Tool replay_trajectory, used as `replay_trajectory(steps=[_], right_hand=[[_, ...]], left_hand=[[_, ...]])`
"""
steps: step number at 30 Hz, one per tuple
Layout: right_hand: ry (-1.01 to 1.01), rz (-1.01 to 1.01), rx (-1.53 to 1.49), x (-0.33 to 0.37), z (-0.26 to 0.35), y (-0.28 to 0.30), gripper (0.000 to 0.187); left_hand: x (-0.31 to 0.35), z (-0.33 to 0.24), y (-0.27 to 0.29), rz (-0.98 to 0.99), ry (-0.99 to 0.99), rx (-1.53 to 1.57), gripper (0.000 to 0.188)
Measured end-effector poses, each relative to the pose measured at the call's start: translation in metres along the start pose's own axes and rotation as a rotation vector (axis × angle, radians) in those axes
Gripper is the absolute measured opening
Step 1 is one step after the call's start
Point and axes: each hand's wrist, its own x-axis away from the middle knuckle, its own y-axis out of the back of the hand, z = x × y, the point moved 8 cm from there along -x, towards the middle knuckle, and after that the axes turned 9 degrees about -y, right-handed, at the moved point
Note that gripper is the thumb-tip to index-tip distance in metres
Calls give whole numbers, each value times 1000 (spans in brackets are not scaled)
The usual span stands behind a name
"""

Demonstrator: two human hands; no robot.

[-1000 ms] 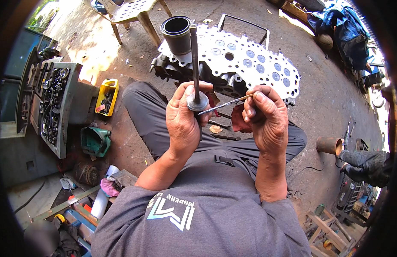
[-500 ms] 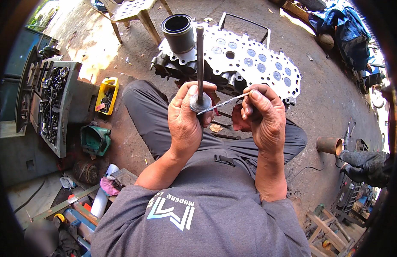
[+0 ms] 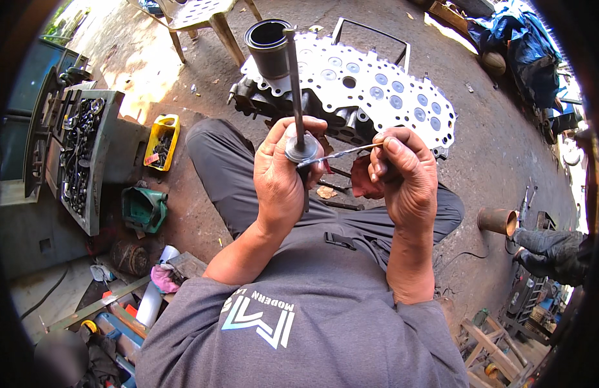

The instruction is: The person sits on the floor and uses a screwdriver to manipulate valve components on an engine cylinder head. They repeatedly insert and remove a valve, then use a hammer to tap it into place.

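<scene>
My left hand (image 3: 281,176) grips an engine valve (image 3: 295,97) by its round head, with the long stem pointing up and away from me. My right hand (image 3: 403,173) pinches a thin metal blade (image 3: 335,156) whose tip rests against the rim of the valve head. Both hands are held above my lap, over dark grey trousers. Just beyond them on the ground lies a cylinder head (image 3: 293,103) covered by a white perforated gasket (image 3: 370,90).
A black cylinder sleeve (image 3: 268,46) stands on the cylinder head. A grey tool tray (image 3: 83,155), a yellow parts box (image 3: 161,141) and a green tool (image 3: 143,208) lie at left. A rusty pipe (image 3: 496,220) lies at right, a plastic chair (image 3: 202,16) behind.
The valve stem has tilted slightly and shifted right with my left hand. The blade in my right hand stays against the valve head rim.
</scene>
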Motion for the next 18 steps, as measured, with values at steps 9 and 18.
replay_trajectory(steps=[9,18], right_hand=[[9,18,19,1,2,-3,19],[10,27,34,1,0,-4,18]], left_hand=[[-2,3,-1,40,13,158,33],[-1,6,4,15,23,147,33]])
